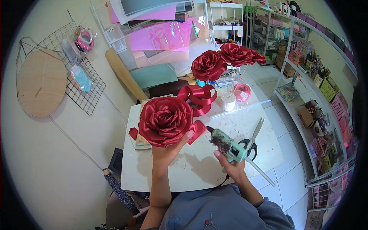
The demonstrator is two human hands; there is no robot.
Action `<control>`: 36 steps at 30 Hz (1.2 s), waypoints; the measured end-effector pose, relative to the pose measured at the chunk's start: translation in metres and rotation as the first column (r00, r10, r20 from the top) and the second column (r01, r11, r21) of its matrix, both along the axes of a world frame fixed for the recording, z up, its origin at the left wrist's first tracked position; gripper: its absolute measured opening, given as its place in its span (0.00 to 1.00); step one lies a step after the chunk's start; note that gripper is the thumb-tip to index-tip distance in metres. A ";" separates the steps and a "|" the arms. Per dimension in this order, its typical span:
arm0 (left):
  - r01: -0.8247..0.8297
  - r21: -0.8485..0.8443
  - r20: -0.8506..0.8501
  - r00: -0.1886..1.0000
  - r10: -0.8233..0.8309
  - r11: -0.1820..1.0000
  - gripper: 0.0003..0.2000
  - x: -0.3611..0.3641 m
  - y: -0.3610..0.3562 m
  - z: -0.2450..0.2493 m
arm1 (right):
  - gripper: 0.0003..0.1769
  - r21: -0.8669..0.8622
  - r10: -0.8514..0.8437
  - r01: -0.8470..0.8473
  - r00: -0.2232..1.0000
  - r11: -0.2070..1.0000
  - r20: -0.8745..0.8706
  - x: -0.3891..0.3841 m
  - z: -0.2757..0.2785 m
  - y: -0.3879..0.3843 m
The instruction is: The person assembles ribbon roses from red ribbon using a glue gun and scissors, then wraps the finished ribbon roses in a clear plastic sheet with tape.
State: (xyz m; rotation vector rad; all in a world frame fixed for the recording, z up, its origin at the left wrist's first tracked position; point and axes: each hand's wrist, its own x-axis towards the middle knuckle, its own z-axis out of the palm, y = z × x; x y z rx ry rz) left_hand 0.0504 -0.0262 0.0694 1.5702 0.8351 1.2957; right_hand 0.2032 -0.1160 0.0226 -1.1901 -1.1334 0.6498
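Observation:
My left hand (174, 147) holds up a large dark red satin ribbon rose (165, 120) from below, its fingers mostly hidden behind the bloom. A loose red ribbon petal (197, 132) sticks out at the thumb of that hand. In my right hand (231, 166) is a mint-green hot glue gun (228, 145), with a long glue stick (260, 172) coming out of its back. Its black nozzle points left, close to the petal. Black-handled scissors (255, 138) lie on the white table (191, 172), just beyond the glue gun.
Finished red roses (209, 65) on sticks stand in a white holder (227, 102) at the table's back. Beside it sits a pink tape roll (242, 92). Looped red ribbon (199, 99) rises behind my rose. Metal shelving (295, 103) lines the right side.

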 end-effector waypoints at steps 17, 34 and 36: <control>-0.007 0.029 0.072 0.997 0.005 1.000 0.23 0.001 -0.001 0.001 | 0.24 -0.232 0.249 -0.121 0.698 0.965 0.671 0.013 -0.023 0.030; 0.055 0.100 0.108 0.992 -0.066 0.993 0.25 0.003 0.002 -0.002 | 0.14 -0.034 0.488 -0.577 0.657 0.816 0.574 0.049 0.103 0.078; 0.051 0.081 0.093 0.994 -0.058 0.995 0.26 0.003 0.002 0.000 | 0.12 -0.131 0.621 -0.647 0.626 0.751 0.471 0.039 0.103 0.080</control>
